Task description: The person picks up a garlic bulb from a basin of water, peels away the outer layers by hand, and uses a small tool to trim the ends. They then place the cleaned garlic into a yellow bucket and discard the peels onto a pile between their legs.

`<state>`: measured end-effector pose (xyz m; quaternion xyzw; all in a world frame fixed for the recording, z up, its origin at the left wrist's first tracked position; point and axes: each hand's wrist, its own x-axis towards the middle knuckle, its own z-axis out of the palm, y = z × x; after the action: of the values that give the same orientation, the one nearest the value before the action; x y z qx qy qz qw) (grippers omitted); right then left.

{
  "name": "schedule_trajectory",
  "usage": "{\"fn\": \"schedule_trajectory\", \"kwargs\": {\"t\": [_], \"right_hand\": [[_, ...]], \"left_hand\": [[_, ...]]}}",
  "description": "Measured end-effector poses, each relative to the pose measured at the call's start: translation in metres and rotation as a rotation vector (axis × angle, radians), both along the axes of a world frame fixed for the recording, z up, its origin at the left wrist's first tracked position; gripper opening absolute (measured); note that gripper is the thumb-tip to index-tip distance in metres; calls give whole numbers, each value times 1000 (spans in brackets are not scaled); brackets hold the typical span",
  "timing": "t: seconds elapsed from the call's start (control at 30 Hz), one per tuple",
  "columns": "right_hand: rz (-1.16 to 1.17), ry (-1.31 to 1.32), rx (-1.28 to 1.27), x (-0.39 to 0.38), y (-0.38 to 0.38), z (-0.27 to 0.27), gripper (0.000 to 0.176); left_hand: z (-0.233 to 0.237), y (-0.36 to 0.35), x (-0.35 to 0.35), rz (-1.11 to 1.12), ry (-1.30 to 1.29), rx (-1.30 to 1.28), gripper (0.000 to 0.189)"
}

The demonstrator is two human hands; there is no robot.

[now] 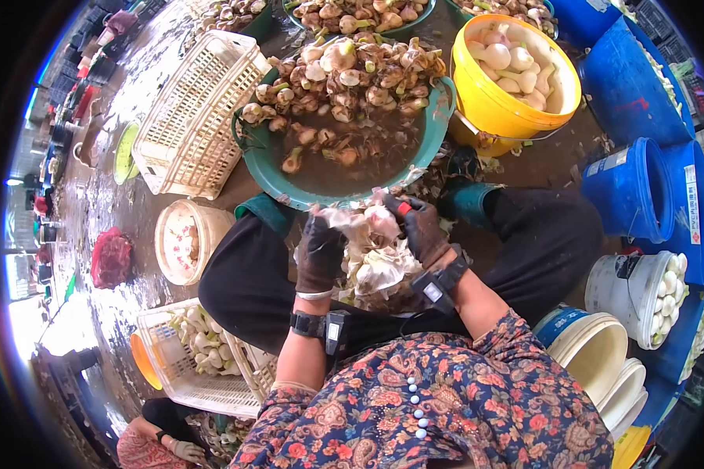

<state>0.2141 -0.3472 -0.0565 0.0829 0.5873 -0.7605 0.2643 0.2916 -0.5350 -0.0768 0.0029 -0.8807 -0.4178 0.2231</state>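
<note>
My left hand [321, 248], in a dark glove, has its fingers closed on pale papery skin [346, 219] that comes off a bulb. My right hand [424, 230], also gloved, is bent round at the bulb's other side, with a small red thing by the fingers; what it grips is partly hidden. Below both hands lies a heap of white peelings [379, 270] between the knees. Just beyond them stands a green basin [281, 184] of muddy water with many unpeeled bulbs [352, 74].
A yellow bucket [477, 117] with peeled bulbs stands front right. White crates [199, 109] are at the left, a pale bucket [203, 227] near the left knee. Blue tubs [630, 78] and buckets line the right. Another person's gloved hand [186, 451] shows at the lower left.
</note>
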Motion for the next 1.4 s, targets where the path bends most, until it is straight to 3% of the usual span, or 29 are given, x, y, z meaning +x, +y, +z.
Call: {"fn": "schedule_trajectory", "kwargs": {"t": [0.07,0.1,0.13,0.2,0.23,0.27,0.33,0.4,0.47,0.53,0.6,0.67,0.7,0.77,0.87,0.9,0.93,1.0,1.03,1.1,1.13,1.2,1.33,1.4], "right_hand": [[-23,168,81,-6,13,-37,22],[-31,27,-56,-11,21,-42,19],[-31,25,-54,-11,20,-38,19],[-28,15,-174,-13,17,-25,23],[67,-8,-195,-13,16,-7,25],[75,-10,-201,-15,14,-2,25],[199,196,-93,-16,12,2,26],[166,265,-90,-13,8,4,24],[286,317,-79,-11,10,9,22],[305,376,-32,-11,12,7,20],[257,404,-35,-8,11,8,20],[240,391,-1,-7,8,2,20],[192,258,-80,-7,6,4,20],[64,34,-150,-8,3,8,19],[-134,23,-171,-8,4,-19,17],[-157,-42,63,-16,9,-45,17],[-350,-62,-127,-19,9,-51,18],[-308,-179,-124,-28,20,-52,17],[-302,-183,-125,-26,18,-49,17],[-323,-39,-75,-26,8,-41,16],[-278,-73,-148,-26,4,-37,16],[-256,40,-71,-17,3,-10,15],[-215,233,99,-14,-2,-20,17],[-190,273,218,-16,1,-17,19]], "left_hand": [[37,-5,3,-272,-281,883,13],[54,-5,4,-402,-425,1326,11],[66,-4,5,-516,-487,1329,23],[89,-5,-7,-573,-823,715,37],[91,-1,-12,-583,-834,684,48],[73,-3,-16,-482,-791,445,46],[62,2,-27,-253,-648,476,42],[64,12,-36,-300,-603,524,38],[65,14,-43,-352,-548,575,35],[63,13,-45,-471,-679,587,31],[61,15,-46,-403,-679,584,26],[59,15,-45,-254,-668,580,18],[58,16,-43,-254,-668,578,18],[56,23,-35,-157,-415,393,16],[69,34,-17,-261,-252,198,15],[77,38,-5,-291,-391,320,16],[94,41,1,-423,-339,290,19],[93,31,11,-699,-545,204,25],[89,26,13,-692,-548,206,25],[84,17,6,-497,-806,-163,30],[83,18,-4,-495,-803,-170,30],[80,29,-18,-109,-473,197,31],[56,47,-39,-187,-258,186,31],[50,48,-41,-220,-208,-24,30]]}}
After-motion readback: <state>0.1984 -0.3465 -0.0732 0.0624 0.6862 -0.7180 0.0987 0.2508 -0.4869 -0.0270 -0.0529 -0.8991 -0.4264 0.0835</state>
